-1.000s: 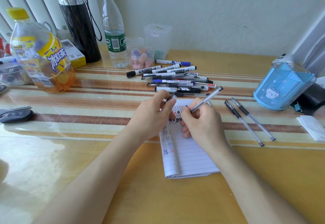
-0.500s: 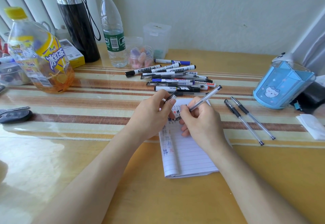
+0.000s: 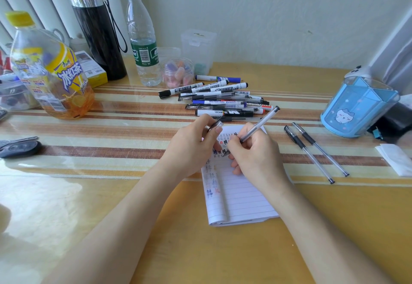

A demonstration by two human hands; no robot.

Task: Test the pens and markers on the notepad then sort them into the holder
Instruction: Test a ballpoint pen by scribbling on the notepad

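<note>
R hand [image 3: 256, 156] fingers pinch pen [image 3: 259, 125], tip down-left on notepad [image 3: 243, 199], tail up-right; L hand [image 3: 191, 147] pinches cap [image 3: 216, 125]

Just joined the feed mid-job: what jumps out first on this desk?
Dead centre, the right hand holds a clear pen with its tip on the notepad, among rows of test marks, while the left hand pinches the pen cap. Behind them lies a pile of markers; the blue holder stands at far right.
</note>
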